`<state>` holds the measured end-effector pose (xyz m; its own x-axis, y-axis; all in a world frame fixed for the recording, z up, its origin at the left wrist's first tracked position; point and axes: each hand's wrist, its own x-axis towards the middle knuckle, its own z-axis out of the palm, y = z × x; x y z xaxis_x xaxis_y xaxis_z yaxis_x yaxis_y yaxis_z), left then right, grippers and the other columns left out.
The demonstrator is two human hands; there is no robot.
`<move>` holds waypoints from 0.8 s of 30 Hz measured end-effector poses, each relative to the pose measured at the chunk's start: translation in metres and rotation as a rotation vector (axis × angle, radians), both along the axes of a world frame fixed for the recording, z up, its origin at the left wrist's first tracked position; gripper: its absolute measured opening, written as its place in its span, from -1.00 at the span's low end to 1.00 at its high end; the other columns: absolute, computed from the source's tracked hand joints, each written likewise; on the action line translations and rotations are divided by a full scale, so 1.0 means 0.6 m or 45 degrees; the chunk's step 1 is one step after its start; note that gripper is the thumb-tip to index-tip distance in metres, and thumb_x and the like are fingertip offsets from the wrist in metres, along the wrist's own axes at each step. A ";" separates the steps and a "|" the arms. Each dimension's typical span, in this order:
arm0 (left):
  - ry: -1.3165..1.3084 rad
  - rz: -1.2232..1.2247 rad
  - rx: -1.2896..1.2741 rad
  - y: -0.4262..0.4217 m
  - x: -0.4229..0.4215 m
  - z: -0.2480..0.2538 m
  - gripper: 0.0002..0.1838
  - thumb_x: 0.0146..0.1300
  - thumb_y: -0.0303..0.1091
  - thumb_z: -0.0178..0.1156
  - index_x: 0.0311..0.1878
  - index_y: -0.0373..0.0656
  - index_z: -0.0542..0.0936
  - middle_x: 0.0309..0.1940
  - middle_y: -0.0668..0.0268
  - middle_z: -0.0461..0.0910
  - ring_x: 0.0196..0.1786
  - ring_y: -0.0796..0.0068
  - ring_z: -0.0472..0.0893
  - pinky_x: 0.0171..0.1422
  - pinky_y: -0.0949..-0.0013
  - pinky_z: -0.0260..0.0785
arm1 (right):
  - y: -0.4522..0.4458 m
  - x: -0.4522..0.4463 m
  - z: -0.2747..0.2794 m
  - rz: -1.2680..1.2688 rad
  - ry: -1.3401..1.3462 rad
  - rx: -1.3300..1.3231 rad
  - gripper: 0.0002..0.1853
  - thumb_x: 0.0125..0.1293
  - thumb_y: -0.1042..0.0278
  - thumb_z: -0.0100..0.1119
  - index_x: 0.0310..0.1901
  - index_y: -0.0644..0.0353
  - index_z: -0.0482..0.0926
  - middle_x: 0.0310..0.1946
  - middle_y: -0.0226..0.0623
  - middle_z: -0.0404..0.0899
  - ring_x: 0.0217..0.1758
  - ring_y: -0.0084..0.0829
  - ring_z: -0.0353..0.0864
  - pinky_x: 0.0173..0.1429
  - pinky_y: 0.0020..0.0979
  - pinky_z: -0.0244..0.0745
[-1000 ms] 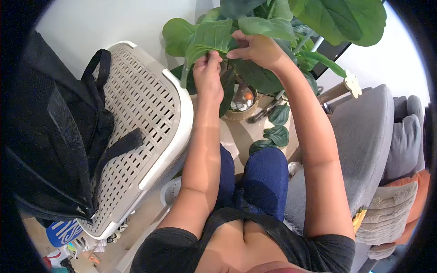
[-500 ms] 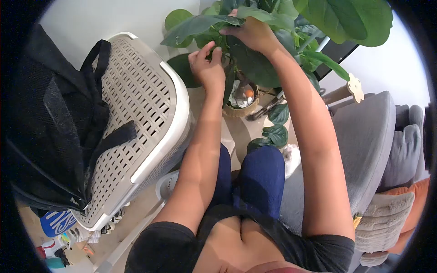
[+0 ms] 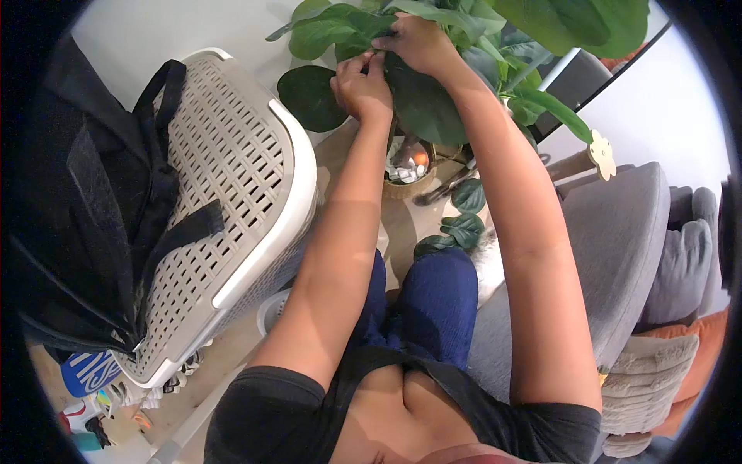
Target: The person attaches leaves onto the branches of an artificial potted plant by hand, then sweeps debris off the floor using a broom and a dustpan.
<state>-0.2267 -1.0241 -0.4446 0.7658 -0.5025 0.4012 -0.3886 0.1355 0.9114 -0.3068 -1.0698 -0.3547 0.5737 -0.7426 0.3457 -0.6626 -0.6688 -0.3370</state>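
The leafy plant (image 3: 425, 104) spread over and above the woven basket (image 3: 410, 188), as the head view showed it, and both hands were in among its leaves. The left hand (image 3: 363, 87) was above the basket and a little to its left, with the fingers curled and the thumb drawn up near the forefinger; what, if anything, sat between those tips was too small to tell. The right hand (image 3: 421, 45) was higher above the basket, its thumb and forefinger brought near each other at the base of a broad green leaf (image 3: 332, 27). Whether they pinched that leaf or its stem could not be told, because foliage covered part of the fingers. The two sets of fingertips were just beside each other, with that leaf reaching away to the upper left of the basket. A big dark leaf hung below the right hand, directly above the basket, and another dark leaf (image 3: 311, 98) was just beside the left hand, up and to the left of the basket.

White pieces and an orange round thing (image 3: 420, 158) lay inside the basket. The latticed hamper (image 3: 232, 147) was to its left, the grey sofa (image 3: 618, 224) to its lower right.
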 end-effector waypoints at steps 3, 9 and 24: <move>0.030 -0.050 0.056 0.000 0.000 0.010 -0.81 -0.08 -0.22 0.29 -0.38 -0.07 0.67 -0.32 0.35 0.57 -0.19 0.26 0.46 -0.04 0.28 0.29 | 0.000 -0.006 -0.001 0.011 -0.041 -0.089 -0.61 0.08 0.03 0.16 -0.35 0.28 0.55 -0.36 -0.04 0.53 -0.25 -0.06 0.52 -0.15 -0.19 0.40; -0.065 -0.035 0.121 0.002 0.000 0.014 -0.82 -0.07 -0.22 0.26 -0.38 -0.06 0.67 -0.30 0.36 0.59 -0.19 0.23 0.46 -0.04 0.27 0.29 | 0.000 -0.013 0.003 -0.063 0.018 -0.088 -0.57 0.07 0.00 0.17 -0.40 0.33 0.53 -0.39 0.03 0.52 -0.26 -0.01 0.52 -0.15 -0.16 0.40; -0.140 -0.030 0.087 0.008 0.000 0.015 -0.77 -0.07 -0.15 0.27 -0.42 -0.09 0.66 -0.33 0.26 0.60 -0.20 0.18 0.48 -0.06 0.26 0.30 | -0.009 -0.011 -0.014 -0.096 -0.199 0.126 -0.55 0.05 -0.03 0.18 -0.39 0.32 0.52 -0.35 0.05 0.54 -0.20 0.03 0.53 -0.10 -0.13 0.40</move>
